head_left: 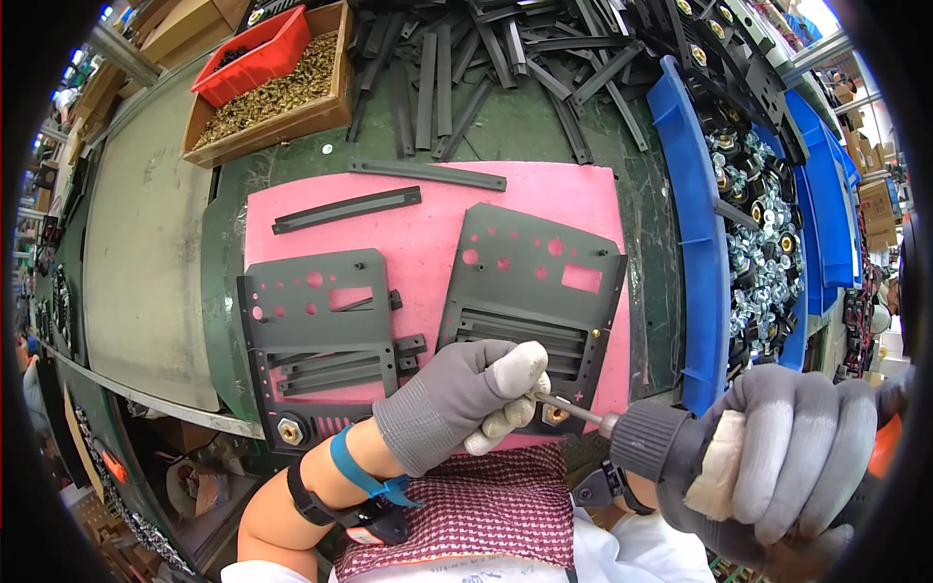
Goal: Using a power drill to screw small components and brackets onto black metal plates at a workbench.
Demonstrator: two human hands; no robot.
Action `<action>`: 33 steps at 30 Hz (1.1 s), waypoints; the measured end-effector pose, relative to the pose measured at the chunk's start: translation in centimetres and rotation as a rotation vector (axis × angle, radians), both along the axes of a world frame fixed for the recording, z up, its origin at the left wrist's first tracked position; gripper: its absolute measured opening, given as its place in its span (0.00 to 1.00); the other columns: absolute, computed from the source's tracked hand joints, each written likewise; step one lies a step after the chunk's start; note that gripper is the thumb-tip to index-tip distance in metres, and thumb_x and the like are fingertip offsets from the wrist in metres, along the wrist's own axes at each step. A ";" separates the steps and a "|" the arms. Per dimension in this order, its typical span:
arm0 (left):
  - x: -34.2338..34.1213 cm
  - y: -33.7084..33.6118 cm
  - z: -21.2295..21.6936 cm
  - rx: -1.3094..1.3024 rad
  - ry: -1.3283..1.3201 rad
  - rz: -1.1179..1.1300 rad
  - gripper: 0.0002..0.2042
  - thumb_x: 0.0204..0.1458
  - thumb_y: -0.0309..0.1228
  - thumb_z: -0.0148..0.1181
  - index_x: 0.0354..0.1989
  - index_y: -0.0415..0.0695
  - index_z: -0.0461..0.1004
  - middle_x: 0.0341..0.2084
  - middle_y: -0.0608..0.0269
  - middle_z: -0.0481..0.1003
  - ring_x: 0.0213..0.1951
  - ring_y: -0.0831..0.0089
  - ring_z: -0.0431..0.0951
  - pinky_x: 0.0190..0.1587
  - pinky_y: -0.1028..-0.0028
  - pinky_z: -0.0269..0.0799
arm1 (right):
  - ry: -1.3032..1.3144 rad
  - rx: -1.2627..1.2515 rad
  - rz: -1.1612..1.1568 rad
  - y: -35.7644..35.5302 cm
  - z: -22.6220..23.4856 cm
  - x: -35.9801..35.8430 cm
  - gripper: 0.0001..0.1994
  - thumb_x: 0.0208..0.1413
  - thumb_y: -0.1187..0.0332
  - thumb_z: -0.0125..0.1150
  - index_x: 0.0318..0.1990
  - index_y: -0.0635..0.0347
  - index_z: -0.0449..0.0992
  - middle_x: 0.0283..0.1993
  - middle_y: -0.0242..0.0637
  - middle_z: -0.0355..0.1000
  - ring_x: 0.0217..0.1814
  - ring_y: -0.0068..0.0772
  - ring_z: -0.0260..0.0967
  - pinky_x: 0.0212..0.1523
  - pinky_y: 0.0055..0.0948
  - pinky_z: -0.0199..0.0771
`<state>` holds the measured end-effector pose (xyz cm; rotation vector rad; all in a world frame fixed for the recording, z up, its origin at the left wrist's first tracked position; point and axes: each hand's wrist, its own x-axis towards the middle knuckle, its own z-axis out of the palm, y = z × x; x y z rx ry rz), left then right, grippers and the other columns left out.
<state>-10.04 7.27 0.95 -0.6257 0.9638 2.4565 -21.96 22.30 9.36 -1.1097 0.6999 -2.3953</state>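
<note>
Pinching the driver bit (569, 407) between my gloved left fingertips (513, 389), I steady its tip at a brass fitting (555, 415) on the near edge of the right-hand panel (530, 291). My left hand (457, 398) is curled narrow around that bit, thumb and forefinger closed on it, the other fingers tucked under. My right hand (787, 457) is wrapped tight round the driver (671, 447), all fingers closed on its grey body, with a pale pad under my palm.

Just past my left fingertips lies the right-hand panel, dark grey, with round holes, a square cut-out and long slots. Left of my left hand lies a second panel (316, 330) of the same kind, with a brass fitting of its own (291, 429) at its near corner. Both panels rest on a pink mat (428, 223). Farther from my fingers, two loose dark strips (345, 209) lie on the mat's far part.

Beyond the mat, a heap of dark strips (486, 68) covers the bench. Far to the left of it stands a wooden box of brass screws (282, 92) with a red bin (255, 53) set in it. To the right of my right hand, a blue tray (695, 243) holds silver and brass hardware (763, 253). A checked cloth (476, 515) lies below my wrists.
</note>
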 end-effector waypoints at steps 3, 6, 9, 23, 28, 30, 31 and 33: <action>0.0 0.3 0.0 -0.011 -0.032 0.011 0.27 0.52 0.58 0.56 0.33 0.40 0.70 0.16 0.67 0.67 0.13 0.83 0.61 0.13 0.82 0.54 | -0.007 -0.012 0.066 0.1 0.2 0.2 0.17 0.57 0.55 0.61 0.34 0.63 0.73 0.25 0.39 0.71 0.28 0.35 0.70 0.30 0.30 0.75; 0.1 0.5 -0.1 0.029 -0.009 0.030 0.27 0.52 0.59 0.56 0.33 0.42 0.70 0.16 0.67 0.67 0.13 0.83 0.61 0.13 0.82 0.53 | -0.006 0.220 -0.034 0.5 1.4 1.2 0.18 0.55 0.54 0.63 0.35 0.64 0.73 0.26 0.42 0.73 0.31 0.37 0.73 0.33 0.31 0.77; 0.3 0.8 -0.3 0.017 0.004 0.070 0.27 0.51 0.59 0.56 0.32 0.43 0.70 0.15 0.68 0.66 0.13 0.82 0.61 0.13 0.82 0.53 | -0.010 0.169 -0.216 -0.1 1.3 1.4 0.17 0.50 0.66 0.66 0.40 0.69 0.70 0.20 0.37 0.70 0.22 0.29 0.68 0.26 0.22 0.76; 3.5 1.0 1.0 -1.228 0.424 -0.313 0.14 0.45 0.39 0.69 0.38 0.46 0.81 0.19 0.66 0.62 0.23 0.72 0.68 0.25 0.74 0.64 | 0.081 0.359 -0.348 1.7 -1.4 -1.0 0.15 0.50 0.64 0.63 0.37 0.56 0.62 0.18 0.25 0.60 0.16 0.15 0.56 0.18 0.17 0.60; 4.5 2.6 -1.9 -1.845 0.901 -0.375 0.12 0.43 0.34 0.67 0.37 0.47 0.79 0.16 0.70 0.60 0.18 0.74 0.66 0.16 0.73 0.58 | 0.214 0.289 -0.530 2.4 -4.2 -2.1 0.36 0.57 0.61 0.52 0.68 0.65 0.44 0.25 0.26 0.55 0.20 0.16 0.55 0.24 0.21 0.61; 4.4 2.8 -2.4 -1.801 0.919 -0.404 0.11 0.43 0.33 0.66 0.37 0.47 0.79 0.16 0.70 0.61 0.18 0.75 0.66 0.16 0.73 0.58 | 0.204 0.333 -0.572 2.7 -4.6 -2.2 0.36 0.58 0.61 0.51 0.69 0.64 0.42 0.25 0.26 0.55 0.20 0.16 0.55 0.24 0.22 0.61; 4.4 2.9 -2.5 -1.771 0.937 -0.389 0.11 0.43 0.32 0.66 0.37 0.46 0.79 0.16 0.70 0.61 0.18 0.75 0.66 0.16 0.74 0.58 | 0.202 0.342 -0.572 2.8 -4.7 -2.3 0.36 0.57 0.62 0.51 0.69 0.64 0.42 0.25 0.26 0.55 0.20 0.16 0.55 0.23 0.22 0.61; 4.2 3.2 -2.5 -1.763 0.932 -0.397 0.11 0.43 0.32 0.66 0.37 0.46 0.79 0.16 0.70 0.61 0.18 0.75 0.66 0.16 0.74 0.58 | 0.203 0.350 -0.563 2.9 -4.9 -2.4 0.36 0.57 0.62 0.52 0.69 0.64 0.42 0.24 0.26 0.56 0.19 0.16 0.55 0.23 0.22 0.62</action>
